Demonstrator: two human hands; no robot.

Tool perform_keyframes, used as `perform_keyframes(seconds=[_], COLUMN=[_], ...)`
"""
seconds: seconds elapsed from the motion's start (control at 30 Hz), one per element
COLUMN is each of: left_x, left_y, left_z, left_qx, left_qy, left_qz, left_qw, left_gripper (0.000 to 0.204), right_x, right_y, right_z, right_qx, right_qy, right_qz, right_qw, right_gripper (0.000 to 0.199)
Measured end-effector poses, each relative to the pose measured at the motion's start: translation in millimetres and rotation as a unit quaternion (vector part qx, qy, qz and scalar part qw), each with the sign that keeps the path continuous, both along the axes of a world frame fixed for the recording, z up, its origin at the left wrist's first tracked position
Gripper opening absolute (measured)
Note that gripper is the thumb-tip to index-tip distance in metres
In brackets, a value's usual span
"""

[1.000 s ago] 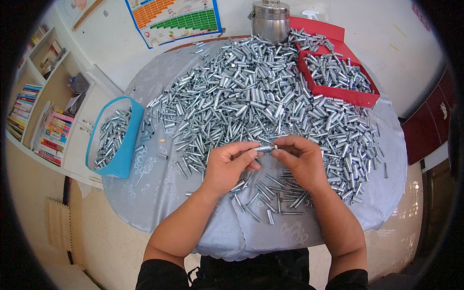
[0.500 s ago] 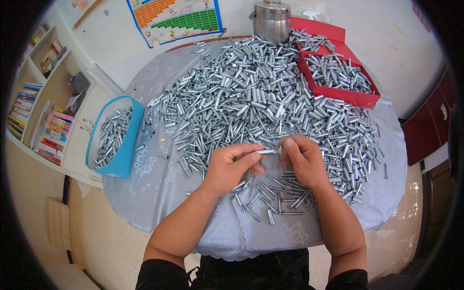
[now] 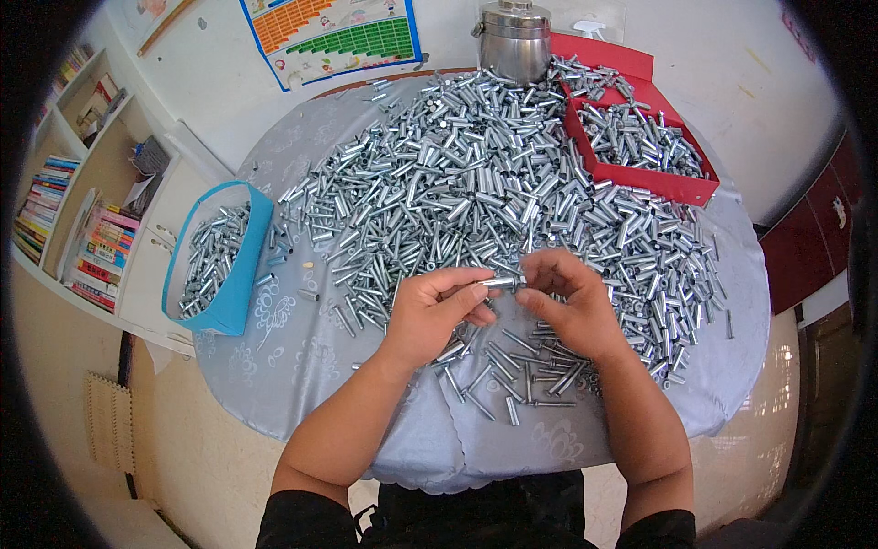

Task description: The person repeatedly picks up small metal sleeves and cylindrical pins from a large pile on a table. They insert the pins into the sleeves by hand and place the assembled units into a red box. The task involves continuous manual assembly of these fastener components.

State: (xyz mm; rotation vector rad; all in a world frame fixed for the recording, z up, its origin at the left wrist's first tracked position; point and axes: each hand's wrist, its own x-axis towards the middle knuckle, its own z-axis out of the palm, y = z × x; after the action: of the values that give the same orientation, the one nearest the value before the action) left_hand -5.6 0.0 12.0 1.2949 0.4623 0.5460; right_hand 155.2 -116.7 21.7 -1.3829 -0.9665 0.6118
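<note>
My left hand point(image 3: 430, 316) pinches a short shiny metal sleeve point(image 3: 498, 283) between thumb and fingers, its free end pointing right. Just beyond that end is my right hand point(image 3: 578, 306), thumb and forefinger spread apart with nothing visible between them. Its other fingers curl behind and are partly hidden. Whether a bolt sits inside the sleeve is too small to make out. Below the hands, long thin bolts point(image 3: 503, 361) lie scattered on the grey tablecloth point(image 3: 302, 384). A big heap of metal sleeves and bolts point(image 3: 457, 183) spreads out beyond both hands.
At the left stands a blue box point(image 3: 240, 284) partly filled with metal sleeves. A red box point(image 3: 640, 186) at the far right holds more metal parts, its lid open. Behind the heap is a steel canister point(image 3: 515, 46). A bookshelf point(image 3: 69, 201) flanks the table's left side.
My right thumb and forefinger have parted beside the sleeve's end, and that thumb has moved slightly left. My left hand keeps its pinch on the sleeve, shifting only a little.
</note>
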Motion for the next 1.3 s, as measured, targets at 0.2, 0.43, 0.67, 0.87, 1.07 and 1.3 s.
perform_keyframes(seconds=[0.2,0.43,0.67,0.87,1.07,1.3], left_x=[-1,0,0,0,0,-1], left_y=[-1,-1,-1,-1,-2,-2], left_z=[1,1,-2,-1,1,0], left_qx=[0.003,0.003,-0.005,-0.003,-0.003,0.007], left_qy=[0.007,0.0,-0.01,-0.008,0.003,0.006], left_qz=[-0.001,0.004,0.003,0.002,0.002,-0.007], left_qw=[1.0,1.0,1.0,1.0,1.0,1.0], left_gripper=[0.025,0.024,0.024,0.023,0.023,0.025], right_x=[16,19,9,6,8,9], right_y=[-8,-9,-5,-4,-6,-7], right_z=[-7,-15,-8,-3,-7,-7], right_qx=[-0.093,-0.083,-0.052,-0.025,-0.042,-0.042], right_qy=[0.024,-0.013,-0.011,0.033,0.046,0.027], right_qz=[0.062,0.075,0.063,0.051,0.086,0.088], right_qw=[0.993,0.994,0.997,0.998,0.994,0.995], right_gripper=[0.015,0.016,0.017,0.02,0.018,0.013])
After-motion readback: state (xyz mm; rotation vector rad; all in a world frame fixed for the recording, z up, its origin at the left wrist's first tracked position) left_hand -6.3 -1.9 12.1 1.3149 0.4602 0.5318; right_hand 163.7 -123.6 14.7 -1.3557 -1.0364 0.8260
